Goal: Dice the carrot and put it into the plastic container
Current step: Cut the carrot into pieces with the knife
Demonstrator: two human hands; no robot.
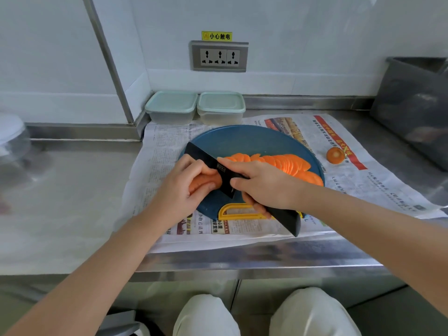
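I look down on a steel counter [72,202] below a white wall [315,44] with a socket [219,57]. Newspaper [157,161] covers the counter, and a round blue board [242,139] lies on it. My left hand [184,187] grips the carrot [206,181] on the board. My right hand [264,187] clutches the knife [206,158], blade against the carrot. Slices [291,163] fan rightward. Two lidded containers [172,106] stand at the wall.

The steel table [72,190] is gleaming glossy under matt newspaper [155,166]; the knife [203,156] is looking matt black, the plastic containers [172,107] frosted.
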